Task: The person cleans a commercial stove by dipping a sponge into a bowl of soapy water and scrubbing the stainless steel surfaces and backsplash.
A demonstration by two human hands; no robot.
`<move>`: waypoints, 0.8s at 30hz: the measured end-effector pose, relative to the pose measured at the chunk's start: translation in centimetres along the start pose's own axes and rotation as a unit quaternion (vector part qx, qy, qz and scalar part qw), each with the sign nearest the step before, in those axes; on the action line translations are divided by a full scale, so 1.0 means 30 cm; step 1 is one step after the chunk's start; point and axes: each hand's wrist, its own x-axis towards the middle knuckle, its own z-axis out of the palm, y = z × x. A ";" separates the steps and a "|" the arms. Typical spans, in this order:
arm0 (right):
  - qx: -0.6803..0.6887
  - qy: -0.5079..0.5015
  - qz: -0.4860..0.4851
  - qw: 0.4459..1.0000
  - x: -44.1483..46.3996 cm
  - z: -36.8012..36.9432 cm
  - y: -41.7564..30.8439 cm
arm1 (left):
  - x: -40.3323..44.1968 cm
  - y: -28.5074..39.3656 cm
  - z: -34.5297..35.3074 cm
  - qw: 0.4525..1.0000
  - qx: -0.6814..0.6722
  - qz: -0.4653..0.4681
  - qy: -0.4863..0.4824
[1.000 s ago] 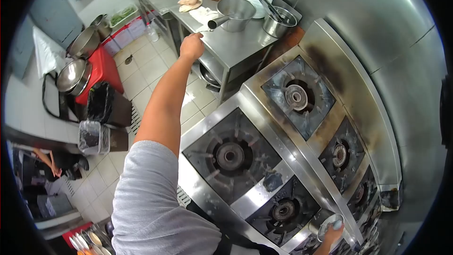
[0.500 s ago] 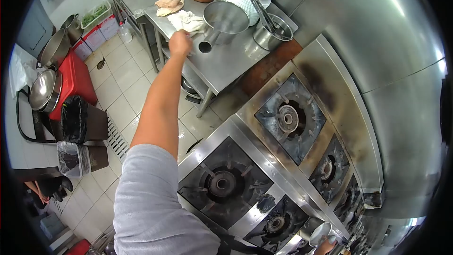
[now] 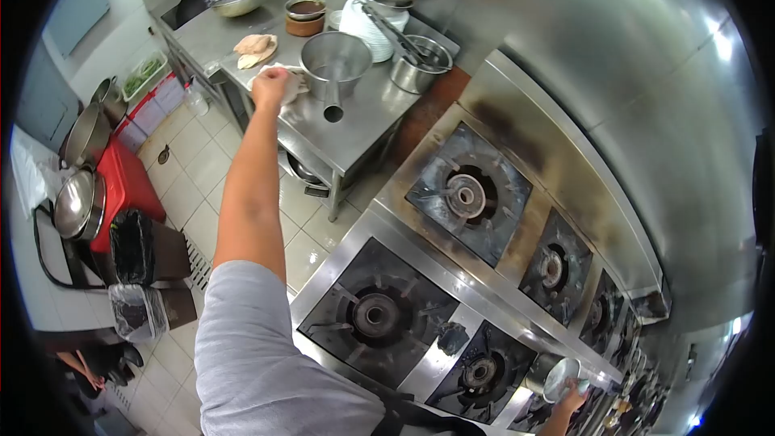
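My left hand [image 3: 270, 87] is stretched out over the steel table with fingers closed on a crumpled white cloth [image 3: 294, 83], whose far part it partly covers. Beside the cloth sits a steel pot [image 3: 329, 56] with a hollow tube handle pointing toward me. Raw-looking pale meat [image 3: 255, 47] lies just beyond the cloth. Far off at the lower right, my right hand [image 3: 574, 396] has its fingers closed at the rim of a small metal pot [image 3: 546, 373] above the stove; a pale bit shows at the fingers, too small to make out.
The stove has several burners [image 3: 375, 316] between my hands. On the steel table [image 3: 339, 144] stand a steel container with tongs [image 3: 420, 64], stacked white plates [image 3: 362, 31] and a bowl of brown sauce [image 3: 306, 8]. Bins [image 3: 136, 249] and a red box [image 3: 127, 182] stand left on the floor.
My left hand has moved onto the cloth, from just short of it. The view has shifted, so the table sits lower and further left. My right hand stays at the small pot.
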 end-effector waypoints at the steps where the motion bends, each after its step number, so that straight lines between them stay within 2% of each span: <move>1: 0.034 -0.011 -0.024 0.999 -0.016 -0.015 0.005 | 0.092 -0.068 0.060 0.963 -0.267 -0.035 0.001; 2: 0.078 -0.042 -0.012 0.996 -0.042 -0.029 -0.012 | 0.121 -0.011 0.042 0.919 -0.388 -0.066 0.012; 4: 0.052 -0.005 0.010 0.999 -0.165 0.059 -0.190 | 0.175 0.087 -0.011 0.843 -0.537 0.035 0.004; 5: 0.024 0.018 0.030 0.999 -0.203 0.096 -0.250 | 0.094 0.245 -0.096 0.827 -0.563 0.001 0.001; 6: 0.022 0.008 0.022 0.999 -0.202 0.075 -0.240 | 0.134 0.264 -0.151 0.825 -0.563 0.034 -0.026; 8: 0.049 0.033 0.018 0.998 -0.208 0.072 -0.238 | -0.053 0.495 -0.323 0.754 -0.642 0.081 -0.113; 9: 0.041 0.056 0.045 0.997 -0.227 0.094 -0.271 | -0.095 0.537 -0.406 0.727 -0.665 0.097 -0.143; 11: 0.029 0.028 0.023 0.999 -0.191 0.038 -0.193 | -0.182 0.600 -0.603 0.704 -0.662 0.167 -0.198; 12: -0.004 0.038 0.070 0.997 -0.245 0.084 -0.301 | -0.261 0.620 -0.704 0.706 -0.650 0.220 -0.176; 13: 0.009 0.016 0.064 0.998 -0.248 0.074 -0.298 | -0.579 0.837 -0.732 0.714 -0.629 0.281 -0.128; 14: -0.009 0.050 0.071 0.996 -0.252 0.073 -0.287 | -0.543 0.794 -0.721 0.727 -0.537 0.428 0.007; 15: 0.002 0.053 0.066 0.996 -0.249 0.064 -0.264 | -0.586 0.775 -0.685 0.737 -0.537 0.411 -0.021; 16: 0.012 0.057 0.089 0.994 -0.245 0.062 -0.249 | -0.638 0.755 -0.649 0.843 -0.454 0.286 -0.035; 17: 0.020 0.036 0.069 0.997 -0.247 0.054 -0.230 | -0.680 0.729 -0.619 0.922 -0.350 0.161 -0.046; 18: 0.075 0.011 0.089 0.993 -0.254 0.043 -0.222 | -0.636 0.613 -0.590 0.864 -0.464 -0.080 -0.179; 19: 0.074 0.020 0.099 0.992 -0.265 0.033 -0.216 | -0.801 0.590 -0.540 0.866 -0.451 -0.130 -0.172; 20: 0.070 0.018 0.087 0.994 -0.267 0.033 -0.210 | -0.956 0.589 -0.511 0.885 -0.411 -0.123 -0.181; 21: 0.068 0.016 0.073 0.995 -0.266 0.032 -0.206 | -1.107 0.612 -0.526 0.823 -0.455 -0.148 -0.306; 22: 0.069 0.020 0.077 0.994 -0.268 0.020 -0.205 | -1.193 0.576 -0.536 0.788 -0.462 -0.168 -0.371; 23: 0.041 0.005 0.068 0.997 -0.267 0.008 -0.205 | -1.318 0.605 -0.534 0.802 -0.457 -0.158 -0.351; 24: 0.014 -0.011 0.058 0.998 -0.258 0.002 -0.204 | -1.421 0.609 -0.564 0.764 -0.478 -0.140 -0.409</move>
